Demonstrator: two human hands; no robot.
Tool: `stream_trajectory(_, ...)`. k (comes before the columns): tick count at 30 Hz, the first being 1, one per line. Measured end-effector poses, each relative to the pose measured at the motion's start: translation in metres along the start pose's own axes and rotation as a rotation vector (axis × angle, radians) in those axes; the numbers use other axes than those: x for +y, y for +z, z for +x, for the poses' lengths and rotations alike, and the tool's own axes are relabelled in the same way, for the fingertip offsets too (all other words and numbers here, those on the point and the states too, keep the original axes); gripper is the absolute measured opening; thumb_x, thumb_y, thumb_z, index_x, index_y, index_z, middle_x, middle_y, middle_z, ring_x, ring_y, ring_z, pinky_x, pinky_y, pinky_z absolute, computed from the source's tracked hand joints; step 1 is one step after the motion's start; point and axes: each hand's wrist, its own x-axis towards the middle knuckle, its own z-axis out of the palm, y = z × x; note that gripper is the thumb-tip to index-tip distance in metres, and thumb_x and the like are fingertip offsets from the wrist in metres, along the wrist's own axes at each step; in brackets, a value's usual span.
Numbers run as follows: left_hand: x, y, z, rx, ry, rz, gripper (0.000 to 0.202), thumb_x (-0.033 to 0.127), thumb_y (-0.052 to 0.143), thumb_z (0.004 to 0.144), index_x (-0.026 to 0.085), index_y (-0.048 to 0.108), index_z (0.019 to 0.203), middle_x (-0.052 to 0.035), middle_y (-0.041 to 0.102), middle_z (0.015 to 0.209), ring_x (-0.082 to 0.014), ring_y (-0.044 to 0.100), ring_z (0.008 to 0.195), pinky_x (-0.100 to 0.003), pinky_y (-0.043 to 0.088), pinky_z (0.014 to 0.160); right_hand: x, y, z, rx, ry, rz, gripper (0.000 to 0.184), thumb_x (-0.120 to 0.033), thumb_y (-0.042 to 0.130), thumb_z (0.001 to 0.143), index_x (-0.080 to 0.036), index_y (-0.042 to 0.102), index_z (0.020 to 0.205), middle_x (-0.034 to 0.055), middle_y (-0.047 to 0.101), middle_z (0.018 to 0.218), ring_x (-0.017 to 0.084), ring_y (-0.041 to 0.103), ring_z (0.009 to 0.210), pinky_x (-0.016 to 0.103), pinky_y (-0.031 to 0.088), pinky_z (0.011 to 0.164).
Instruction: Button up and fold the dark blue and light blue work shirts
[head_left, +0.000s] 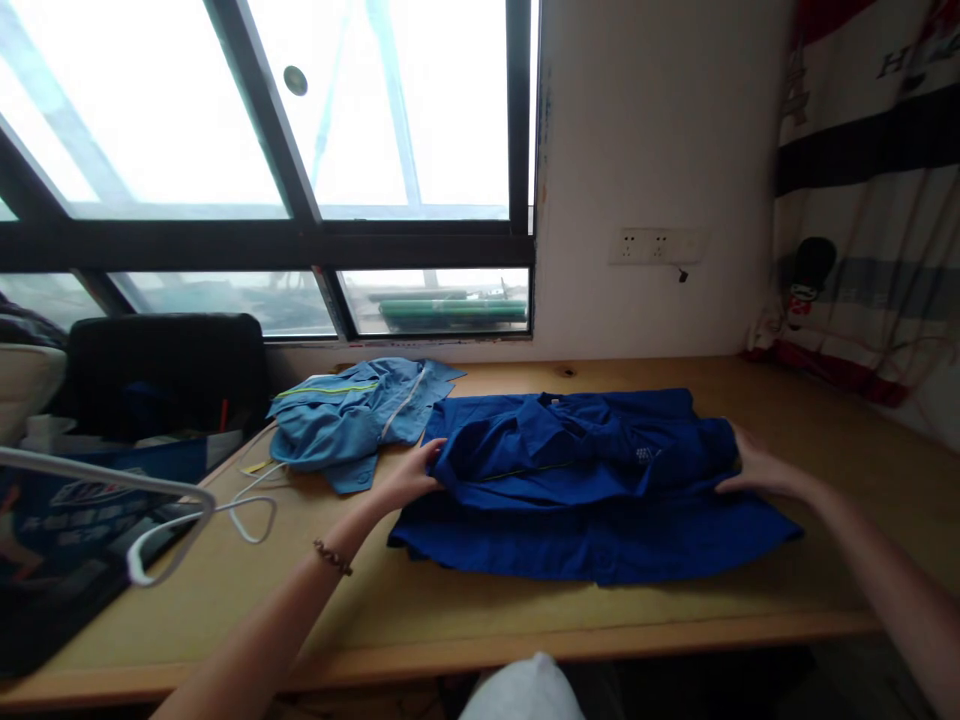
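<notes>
A dark blue garment (585,480) lies spread across the wooden table (420,610), its upper part folded over on itself. My left hand (411,476) grips the folded left edge, fingers closed on the cloth. My right hand (757,465) holds the folded right edge in the same way. A beaded bracelet (332,557) sits on my left wrist.
A light blue garment (352,420) lies crumpled at the back left, by the window. A white clothes hanger (187,520) rests at the left, beside a dark bag (67,540). A black chair back (165,370) stands behind. A curtain (862,200) hangs at the right, and wall sockets (652,245) sit above the table.
</notes>
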Motion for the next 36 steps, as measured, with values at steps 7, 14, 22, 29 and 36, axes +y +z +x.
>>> stream_trajectory(7,0.047,0.025,-0.009,0.117,0.191,0.338,0.071,0.022,0.07,0.053,0.021,0.042,0.119,-0.0078,0.046,0.119,-0.0242,0.045,0.109,-0.035,0.037,0.092,-0.072,0.009,-0.011,-0.259,-0.471,-0.304,0.123,-0.051,0.07,0.04,-0.024,0.002,0.139,0.0084,0.005,0.145,0.035,0.005,0.13,0.048,0.008,0.104)
stream_trajectory(14,0.041,0.012,-0.011,0.138,0.251,0.27,0.007,0.016,0.054,0.067,0.017,0.05,0.072,-0.0016,0.059,0.083,-0.0158,0.055,0.08,-0.027,0.043,0.075,-0.066,0.017,0.029,-0.516,-0.317,-0.3,0.126,-0.05,0.071,0.038,-0.019,0.003,0.139,0.0151,0.044,0.124,0.035,0.043,0.109,0.045,0.033,0.089)
stream_trajectory(22,0.022,0.0,-0.058,-0.124,0.309,0.382,0.036,0.001,0.043,0.064,0.019,0.055,0.093,-0.0028,0.059,0.096,-0.0166,0.053,0.092,-0.03,0.04,0.084,-0.061,0.009,0.028,-0.452,-0.479,-0.34,0.07,-0.05,0.068,0.042,-0.02,0.055,0.104,0.0112,0.045,0.115,0.033,0.042,0.106,0.038,0.036,0.085)
stream_trajectory(29,0.041,0.023,-0.069,-0.117,0.386,0.91,0.051,0.009,0.054,0.064,0.023,0.048,0.113,-0.0045,0.055,0.095,-0.0217,0.049,0.089,-0.038,0.034,0.087,-0.058,0.01,0.032,-0.507,-0.368,-0.37,0.097,-0.051,0.07,0.04,-0.019,0.039,0.126,0.0124,0.054,0.108,0.033,0.048,0.098,0.04,0.037,0.08)
stream_trajectory(36,0.049,0.02,-0.064,-0.107,0.425,1.024,0.018,0.011,0.049,0.073,0.021,0.055,0.087,-0.0038,0.052,0.088,-0.0195,0.047,0.084,-0.034,0.034,0.083,-0.055,0.003,0.023,-0.444,-0.501,-0.377,0.07,-0.047,0.069,0.043,-0.021,0.055,0.107,0.0106,0.047,0.119,0.032,0.04,0.11,0.04,0.033,0.088)
